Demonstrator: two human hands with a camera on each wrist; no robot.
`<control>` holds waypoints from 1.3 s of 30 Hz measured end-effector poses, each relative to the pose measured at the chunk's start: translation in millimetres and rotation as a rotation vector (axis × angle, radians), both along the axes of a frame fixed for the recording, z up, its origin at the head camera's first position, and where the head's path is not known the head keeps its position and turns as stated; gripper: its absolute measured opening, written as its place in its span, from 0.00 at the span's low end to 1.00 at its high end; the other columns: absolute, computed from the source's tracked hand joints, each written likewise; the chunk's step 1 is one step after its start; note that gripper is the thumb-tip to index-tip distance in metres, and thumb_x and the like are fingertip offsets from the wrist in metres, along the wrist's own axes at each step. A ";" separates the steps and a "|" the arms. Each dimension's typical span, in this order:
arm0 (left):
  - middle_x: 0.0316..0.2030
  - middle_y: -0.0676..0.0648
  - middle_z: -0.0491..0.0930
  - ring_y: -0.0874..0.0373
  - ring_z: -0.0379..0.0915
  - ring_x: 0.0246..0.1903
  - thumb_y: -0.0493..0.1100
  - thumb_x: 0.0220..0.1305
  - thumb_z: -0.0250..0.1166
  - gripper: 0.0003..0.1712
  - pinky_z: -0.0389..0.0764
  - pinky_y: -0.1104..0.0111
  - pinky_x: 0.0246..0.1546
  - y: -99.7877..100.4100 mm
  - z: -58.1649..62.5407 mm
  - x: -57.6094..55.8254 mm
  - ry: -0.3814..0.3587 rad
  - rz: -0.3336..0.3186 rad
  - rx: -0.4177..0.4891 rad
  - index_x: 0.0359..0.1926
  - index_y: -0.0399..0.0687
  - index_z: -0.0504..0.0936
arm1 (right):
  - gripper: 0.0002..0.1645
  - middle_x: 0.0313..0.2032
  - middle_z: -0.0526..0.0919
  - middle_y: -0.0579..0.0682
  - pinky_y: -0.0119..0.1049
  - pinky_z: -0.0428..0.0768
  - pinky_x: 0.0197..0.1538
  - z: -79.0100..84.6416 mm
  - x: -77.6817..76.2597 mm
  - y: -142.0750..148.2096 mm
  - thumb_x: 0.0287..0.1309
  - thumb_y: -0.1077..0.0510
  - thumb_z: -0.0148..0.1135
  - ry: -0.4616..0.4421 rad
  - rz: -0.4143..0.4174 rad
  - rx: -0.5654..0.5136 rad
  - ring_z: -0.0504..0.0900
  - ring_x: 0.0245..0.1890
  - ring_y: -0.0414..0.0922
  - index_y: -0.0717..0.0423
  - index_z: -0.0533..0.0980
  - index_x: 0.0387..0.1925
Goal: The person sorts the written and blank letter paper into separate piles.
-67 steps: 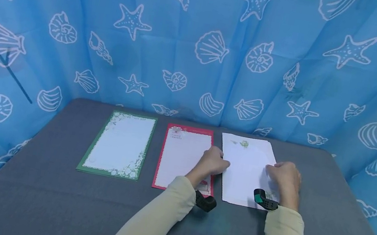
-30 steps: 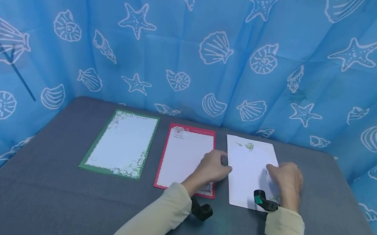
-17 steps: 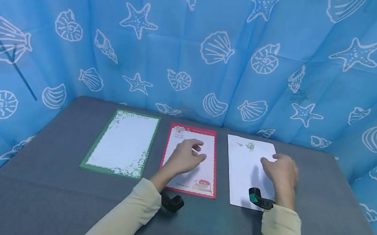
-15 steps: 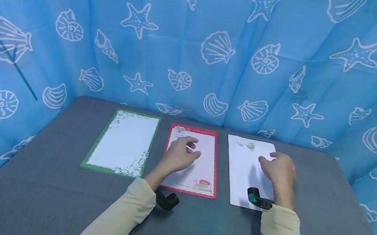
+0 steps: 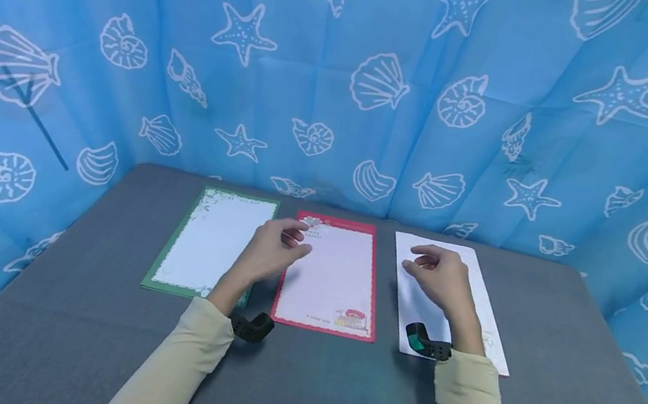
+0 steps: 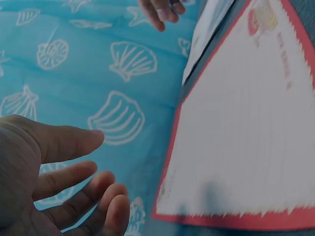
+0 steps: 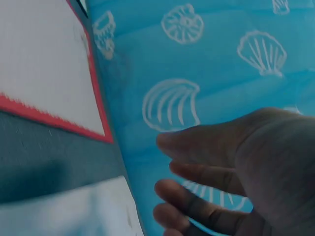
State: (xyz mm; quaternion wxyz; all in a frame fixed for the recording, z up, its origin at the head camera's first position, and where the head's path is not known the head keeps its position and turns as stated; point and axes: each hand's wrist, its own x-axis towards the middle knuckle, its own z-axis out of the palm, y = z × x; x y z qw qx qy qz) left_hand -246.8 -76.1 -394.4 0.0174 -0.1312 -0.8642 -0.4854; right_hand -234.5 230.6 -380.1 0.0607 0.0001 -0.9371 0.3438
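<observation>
Three decorated sheets lie in a row on the grey table. The left one [image 5: 203,246] has a green floral border, and the middle one [image 5: 337,276] has a red border with a small picture low on its right. On the right is a white sheet [image 5: 418,303] with pale prints, partly covered by my right hand [image 5: 442,279]. That hand hovers with its fingers loosely bent and holds nothing. My left hand [image 5: 267,250] is raised over the gap between the green and red sheets. In the left wrist view its thumb [image 6: 74,142] and fingers are apart, with nothing between them.
A blue curtain [image 5: 313,71] with white shell and starfish prints hangs behind the table's far edge and along its sides. The grey tablecloth [image 5: 329,403] extends in front of the sheets. Each wrist wears a black strap.
My left hand has left the white sheet's left edge and moved left across the red sheet. My right hand has come off the right edge and shifted left over the white sheet.
</observation>
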 end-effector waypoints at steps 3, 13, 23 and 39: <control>0.48 0.37 0.82 0.48 0.79 0.46 0.41 0.66 0.70 0.24 0.80 0.54 0.49 -3.6 0.2 -1.0 -0.008 -0.007 0.004 0.61 0.39 0.80 | 0.22 0.39 0.85 0.61 0.41 0.77 0.36 -1.1 0.0 -9.4 0.62 0.58 0.68 0.033 0.070 -0.008 0.80 0.38 0.53 0.67 0.81 0.54; 0.47 0.38 0.82 0.49 0.78 0.45 0.43 0.65 0.71 0.26 0.81 0.56 0.46 -5.7 -7.8 -3.8 -0.044 -0.037 -0.048 0.62 0.38 0.79 | 0.20 0.39 0.87 0.58 0.40 0.79 0.34 -8.6 -0.6 -42.0 0.60 0.60 0.71 0.026 0.227 -0.026 0.82 0.38 0.52 0.67 0.82 0.52; 0.45 0.40 0.81 0.53 0.75 0.39 0.42 0.64 0.72 0.27 0.77 0.58 0.41 1.6 -16.9 -4.8 -0.044 -0.005 -0.119 0.61 0.38 0.80 | 0.25 0.37 0.83 0.57 0.42 0.79 0.37 -17.9 -1.1 -55.6 0.59 0.60 0.71 -0.007 0.220 -0.002 0.80 0.36 0.50 0.68 0.79 0.55; 0.53 0.34 0.75 0.41 0.73 0.52 0.47 0.58 0.76 0.36 0.77 0.50 0.50 9.5 -26.0 1.7 -0.139 0.195 -0.346 0.62 0.32 0.77 | 0.33 0.42 0.76 0.64 0.46 0.76 0.39 -31.1 -1.8 -63.8 0.54 0.55 0.75 -0.164 0.075 0.124 0.74 0.39 0.54 0.74 0.77 0.55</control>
